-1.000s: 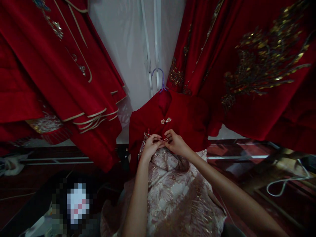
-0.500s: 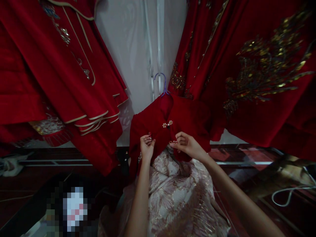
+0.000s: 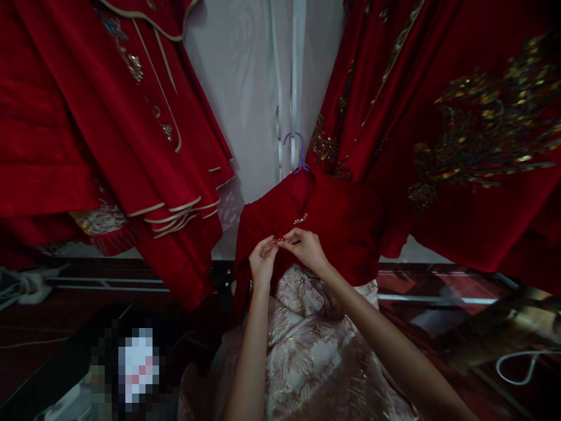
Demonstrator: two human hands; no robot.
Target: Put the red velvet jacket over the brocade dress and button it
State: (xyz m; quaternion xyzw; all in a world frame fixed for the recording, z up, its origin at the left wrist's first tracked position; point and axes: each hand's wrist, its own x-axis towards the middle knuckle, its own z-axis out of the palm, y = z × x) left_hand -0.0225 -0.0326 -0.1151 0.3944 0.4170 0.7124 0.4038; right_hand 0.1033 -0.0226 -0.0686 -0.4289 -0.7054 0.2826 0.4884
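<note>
A short red jacket point(image 3: 346, 210) hangs on a purple hanger point(image 3: 301, 155) in front of me, over a pale pink brocade skirt with a shiny leaf pattern point(image 3: 315, 339). Near its neck a beaded flower fastener point(image 3: 301, 219) joins the two front edges. Lower down, my left hand point(image 3: 263, 260) pinches the left front edge at another small beaded fastener point(image 3: 277, 240). My right hand point(image 3: 305, 250) pinches the matching part from the other side, and the fingertips of both hands meet there. The fingers hide most of this lower fastener.
Red embroidered garments with pale piping point(image 3: 144, 134) hang on the left. More red clothing with gold sequin embroidery point(image 3: 495, 128) hangs on the right. Behind stands a pale wall panel point(image 3: 241, 88). A white cable loop point(image 3: 517, 371) lies at lower right; a blurred-out patch sits at lower left.
My right hand has moved left, bringing its side of the jacket front against the edge in my left hand. The gap between the two edges has closed. The view has shifted slightly.
</note>
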